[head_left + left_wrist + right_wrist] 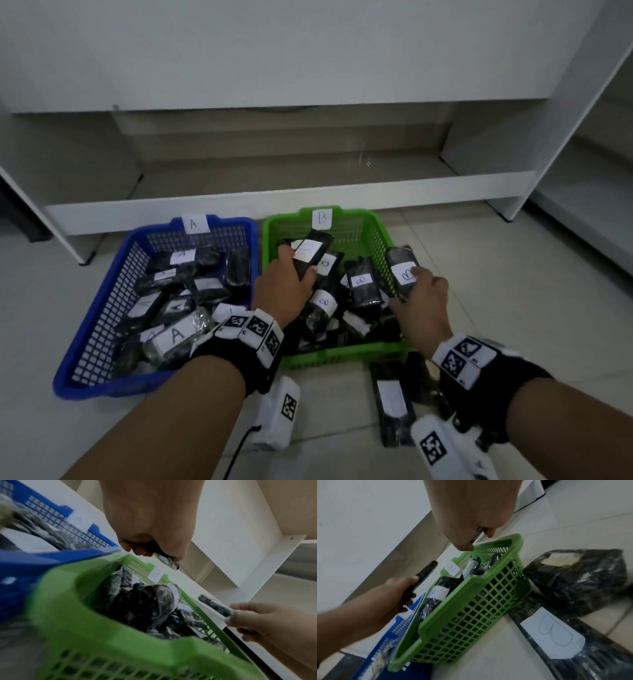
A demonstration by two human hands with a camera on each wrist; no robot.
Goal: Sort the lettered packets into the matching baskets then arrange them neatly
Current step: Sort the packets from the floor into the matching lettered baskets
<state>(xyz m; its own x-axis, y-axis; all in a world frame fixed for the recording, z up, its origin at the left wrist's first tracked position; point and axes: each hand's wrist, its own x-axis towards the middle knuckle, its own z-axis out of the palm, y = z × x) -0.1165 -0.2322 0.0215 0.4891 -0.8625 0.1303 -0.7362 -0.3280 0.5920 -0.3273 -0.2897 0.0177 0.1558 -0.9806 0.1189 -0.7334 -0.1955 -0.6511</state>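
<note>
A blue basket tagged A stands on the left, a green basket tagged B on the right, both holding several black packets with white lettered labels. My left hand grips a black packet over the green basket's left side; its label letter is unclear. My right hand grips another black packet labelled B above that basket's right rim. In the left wrist view the green basket fills the foreground. In the right wrist view a B packet lies on the floor beside the green basket.
Two black packets lie on the tiled floor in front of the green basket, near my right wrist. A white shelf unit with a low front rail stands right behind both baskets. Another shelf bay opens at the right.
</note>
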